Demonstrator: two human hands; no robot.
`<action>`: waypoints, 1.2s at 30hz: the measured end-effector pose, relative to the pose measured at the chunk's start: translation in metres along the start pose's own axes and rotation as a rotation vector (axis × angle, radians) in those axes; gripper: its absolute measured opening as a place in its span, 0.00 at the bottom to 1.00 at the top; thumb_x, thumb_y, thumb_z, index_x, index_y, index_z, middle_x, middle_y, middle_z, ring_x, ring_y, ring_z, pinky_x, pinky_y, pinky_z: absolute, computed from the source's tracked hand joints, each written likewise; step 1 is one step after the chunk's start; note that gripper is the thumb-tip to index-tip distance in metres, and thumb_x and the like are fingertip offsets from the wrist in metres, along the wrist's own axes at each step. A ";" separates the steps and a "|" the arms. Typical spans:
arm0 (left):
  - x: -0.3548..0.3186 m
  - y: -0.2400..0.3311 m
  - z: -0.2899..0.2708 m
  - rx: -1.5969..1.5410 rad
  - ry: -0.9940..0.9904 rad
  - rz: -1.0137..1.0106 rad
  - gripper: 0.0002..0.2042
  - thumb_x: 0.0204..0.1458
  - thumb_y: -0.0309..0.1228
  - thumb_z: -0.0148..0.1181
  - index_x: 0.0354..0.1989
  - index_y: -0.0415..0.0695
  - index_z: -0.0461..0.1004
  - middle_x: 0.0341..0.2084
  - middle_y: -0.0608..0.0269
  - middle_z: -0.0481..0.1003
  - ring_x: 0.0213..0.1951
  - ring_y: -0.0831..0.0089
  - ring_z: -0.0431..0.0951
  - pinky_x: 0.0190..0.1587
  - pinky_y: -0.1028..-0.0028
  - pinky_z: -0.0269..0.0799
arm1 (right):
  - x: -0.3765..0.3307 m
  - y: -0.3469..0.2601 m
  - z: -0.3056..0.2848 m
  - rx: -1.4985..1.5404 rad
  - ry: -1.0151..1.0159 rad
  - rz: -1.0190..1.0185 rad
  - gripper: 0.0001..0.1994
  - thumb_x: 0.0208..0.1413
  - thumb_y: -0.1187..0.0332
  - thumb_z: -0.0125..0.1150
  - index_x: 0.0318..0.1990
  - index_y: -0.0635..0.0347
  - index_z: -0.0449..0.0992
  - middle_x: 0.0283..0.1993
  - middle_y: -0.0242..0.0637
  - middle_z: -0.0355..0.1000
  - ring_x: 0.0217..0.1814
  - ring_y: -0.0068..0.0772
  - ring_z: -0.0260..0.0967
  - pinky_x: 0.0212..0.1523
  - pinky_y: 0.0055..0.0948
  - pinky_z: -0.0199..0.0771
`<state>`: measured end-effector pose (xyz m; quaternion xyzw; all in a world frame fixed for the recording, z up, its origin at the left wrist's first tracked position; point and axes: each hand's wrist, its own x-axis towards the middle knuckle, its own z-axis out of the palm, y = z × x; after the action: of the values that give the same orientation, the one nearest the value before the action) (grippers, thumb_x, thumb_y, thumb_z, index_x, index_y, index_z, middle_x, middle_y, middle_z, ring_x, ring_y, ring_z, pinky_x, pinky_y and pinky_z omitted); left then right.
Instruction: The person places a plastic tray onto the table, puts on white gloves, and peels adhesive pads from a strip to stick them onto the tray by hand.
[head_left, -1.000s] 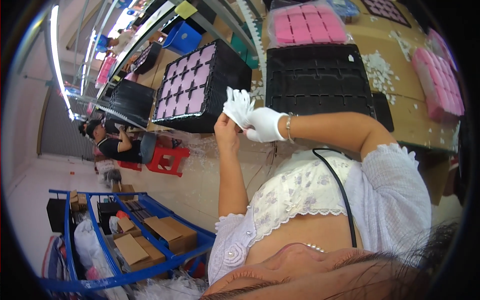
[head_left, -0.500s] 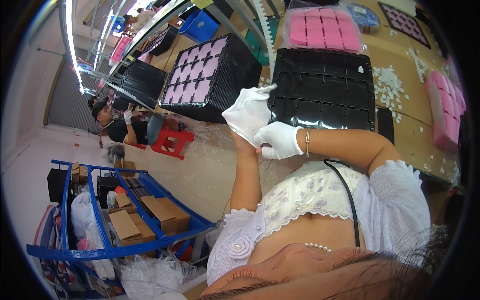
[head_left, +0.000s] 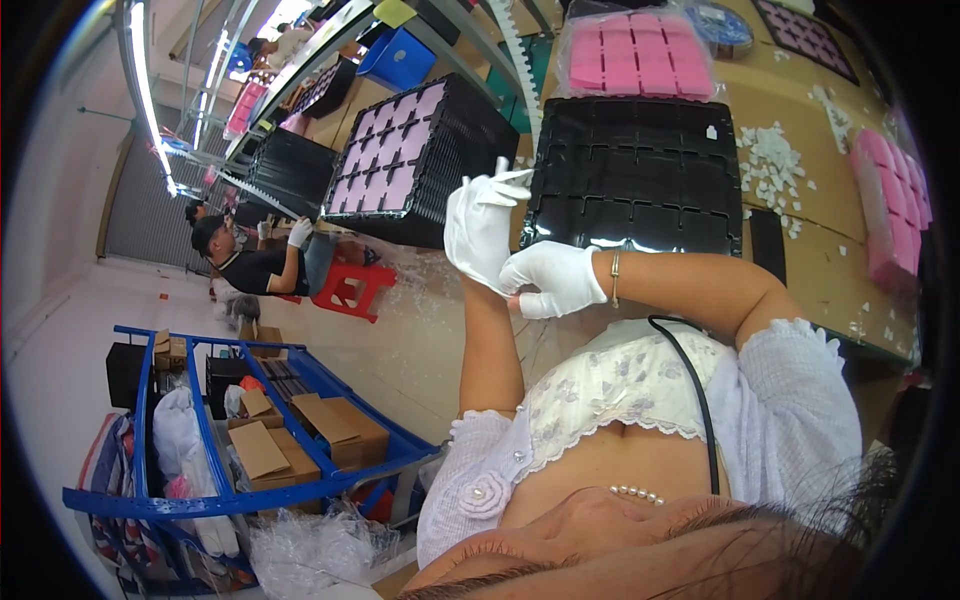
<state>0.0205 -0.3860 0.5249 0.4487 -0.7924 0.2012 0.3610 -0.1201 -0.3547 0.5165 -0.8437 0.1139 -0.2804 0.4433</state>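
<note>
My left hand (head_left: 480, 225) is inside a white glove, raised upright with its fingers apart and pointing away from me. My right hand (head_left: 556, 280), gloved in white too with a bare fingertip showing, pinches the cuff of the left glove at the wrist. Just beyond both hands lies a black plastic tray (head_left: 635, 185) with a slotted grid, apparently on top of a stack, on the table. To the left of my left hand stands a tall black stack of trays (head_left: 470, 150) with light pink pads (head_left: 388, 150) in the top one.
Bagged pink foam pads (head_left: 640, 55) lie behind the black tray, more (head_left: 890, 205) at the right. White scraps (head_left: 770, 165) litter the cardboard-covered table (head_left: 820, 255). A red stool (head_left: 355, 288), a seated co-worker (head_left: 250, 260) and a blue rack (head_left: 250, 500) with boxes are left.
The loose, crumpled left glove is now drawn over my left hand, with its fingers spread. My right hand keeps its pinch at the cuff. The co-worker's gloved hands have moved.
</note>
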 end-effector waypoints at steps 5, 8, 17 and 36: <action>0.025 0.022 -0.010 0.246 -0.057 0.111 0.09 0.39 0.26 0.58 0.31 0.42 0.72 0.24 0.60 0.70 0.29 0.63 0.72 0.37 0.68 0.70 | -0.005 0.000 -0.006 0.147 0.052 0.039 0.07 0.47 0.67 0.56 0.29 0.61 0.73 0.26 0.42 0.71 0.30 0.38 0.70 0.32 0.29 0.67; 0.030 0.009 -0.007 0.356 -0.193 0.223 0.09 0.39 0.29 0.59 0.30 0.42 0.71 0.17 0.64 0.67 0.22 0.66 0.70 0.36 0.70 0.69 | -0.001 -0.008 -0.001 0.100 0.002 0.049 0.07 0.47 0.67 0.55 0.29 0.61 0.73 0.26 0.43 0.71 0.30 0.41 0.70 0.32 0.30 0.67; 0.003 -0.008 0.020 -0.703 0.081 -0.471 0.17 0.45 0.38 0.51 0.33 0.34 0.63 0.19 0.58 0.64 0.27 0.70 0.68 0.45 0.62 0.63 | 0.005 -0.004 0.000 0.016 0.016 -0.030 0.07 0.48 0.67 0.54 0.29 0.61 0.72 0.26 0.43 0.71 0.29 0.41 0.69 0.32 0.31 0.67; 0.024 0.038 -0.008 -1.801 0.109 -0.819 0.25 0.47 0.40 0.51 0.52 0.40 0.60 0.28 0.61 0.67 0.32 0.69 0.69 0.56 0.64 0.55 | -0.005 -0.016 0.005 0.043 -0.067 0.058 0.08 0.48 0.65 0.55 0.29 0.62 0.72 0.26 0.43 0.70 0.28 0.43 0.67 0.33 0.32 0.66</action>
<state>-0.0168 -0.3749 0.5487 0.2363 -0.4155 -0.5962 0.6450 -0.1221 -0.3402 0.5255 -0.8393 0.1175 -0.2413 0.4729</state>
